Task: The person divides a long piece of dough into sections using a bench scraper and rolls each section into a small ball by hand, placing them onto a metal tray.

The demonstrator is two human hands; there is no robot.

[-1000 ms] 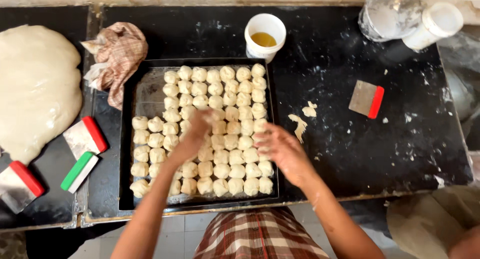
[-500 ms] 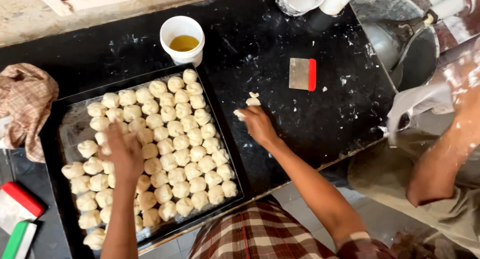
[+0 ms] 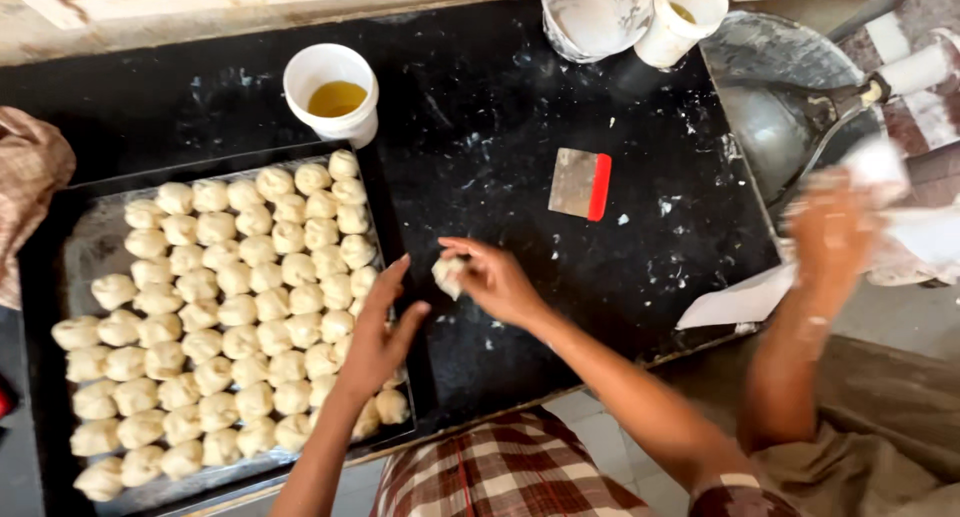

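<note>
A black baking tray lies on the dark counter, filled with several rows of small pale dough balls. My left hand is open, fingers spread, over the tray's right edge and its nearest dough balls. My right hand is just right of the tray above the black counter, its fingers closed on a small lump of dough. The two hands are close together, a little apart.
A white cup of yellow oil stands behind the tray. A metal scraper with a red handle lies on the counter. White containers and a metal pan sit at the back right. Another person's hand holds white material at the right.
My right hand has come back leftward from the counter with a dough lump in it. My left hand has shifted to the tray's right edge. The view has swung right.
</note>
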